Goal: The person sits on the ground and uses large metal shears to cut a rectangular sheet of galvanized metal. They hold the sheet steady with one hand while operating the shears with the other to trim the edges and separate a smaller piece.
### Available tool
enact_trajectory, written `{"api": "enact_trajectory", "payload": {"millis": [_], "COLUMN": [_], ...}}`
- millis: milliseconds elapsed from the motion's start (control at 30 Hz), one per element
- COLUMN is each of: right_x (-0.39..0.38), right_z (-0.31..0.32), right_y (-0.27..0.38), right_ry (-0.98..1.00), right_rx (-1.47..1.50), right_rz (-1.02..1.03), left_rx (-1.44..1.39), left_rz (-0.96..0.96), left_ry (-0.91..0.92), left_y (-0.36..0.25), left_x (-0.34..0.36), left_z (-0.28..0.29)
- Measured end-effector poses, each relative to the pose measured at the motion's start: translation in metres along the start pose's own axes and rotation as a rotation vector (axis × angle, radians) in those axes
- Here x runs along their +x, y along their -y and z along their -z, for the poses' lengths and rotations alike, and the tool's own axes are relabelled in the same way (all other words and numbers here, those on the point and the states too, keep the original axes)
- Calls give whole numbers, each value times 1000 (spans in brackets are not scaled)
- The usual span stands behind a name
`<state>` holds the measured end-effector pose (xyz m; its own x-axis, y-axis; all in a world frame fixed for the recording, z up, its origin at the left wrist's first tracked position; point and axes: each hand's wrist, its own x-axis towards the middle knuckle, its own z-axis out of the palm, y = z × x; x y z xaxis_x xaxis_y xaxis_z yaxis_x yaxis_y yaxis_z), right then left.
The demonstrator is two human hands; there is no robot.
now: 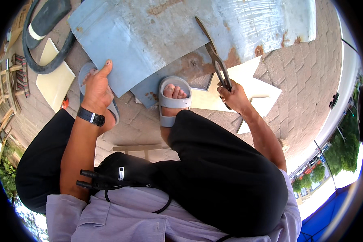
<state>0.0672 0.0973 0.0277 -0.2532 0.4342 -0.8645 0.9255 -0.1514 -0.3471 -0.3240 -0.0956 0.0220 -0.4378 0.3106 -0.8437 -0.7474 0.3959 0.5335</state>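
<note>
A blue-grey metal sheet [129, 44] lies in front of me, scuffed and spotted with rust. At its near left edge is my left hand [97, 89], thumb raised along the edge and fingers curled, partly hidden, closed on the sheet. My right hand [235, 97] is wrapped around the handles of long dark tin snips [218, 64]. One blade of the snips lies over the sheet near its edge; the other blade is hidden. Beneath the upper piece, another rusty part of sheet metal [189, 64] shows.
My sandalled feet [175, 92] stand close to the sheet's near edge. Cream-coloured angular offcuts [266, 94] lie on the brick paving [306, 80] at right, another board [52, 76] at left. A dark rubber ring [48, 68] and wooden chairs [8, 84] are further left.
</note>
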Motion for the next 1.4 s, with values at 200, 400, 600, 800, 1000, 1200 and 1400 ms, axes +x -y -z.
{"api": "enact_trajectory", "payload": {"millis": [200, 400, 600, 800, 1000, 1200, 1400], "right_x": [-26, -17, -13, -14, -8, -4, -2], "right_z": [6, 1, 4, 15, 20, 18, 13], "right_y": [-8, -15, -2, 30, 20, 29, 34], "right_ry": [-59, -45, -70, 20, 54, 202, 209], "right_rx": [-267, -170, -147, 105, -93, 320, 286], "right_rz": [40, -66, -46, -125, 11, -119, -139], "left_rx": [11, 6, -16, -31, -42, -43, -44], "left_rz": [20, 25, 48, 62, 63, 49, 62], "left_ry": [-26, 14, -4, 25, 17, 35, 23], "left_y": [-2, -3, -3, -5, -6, -6, -3], "left_x": [-3, -3, -6, -6, -8, -6, -2], "left_z": [-3, -3, -4, -2, -3, -3, 1]}}
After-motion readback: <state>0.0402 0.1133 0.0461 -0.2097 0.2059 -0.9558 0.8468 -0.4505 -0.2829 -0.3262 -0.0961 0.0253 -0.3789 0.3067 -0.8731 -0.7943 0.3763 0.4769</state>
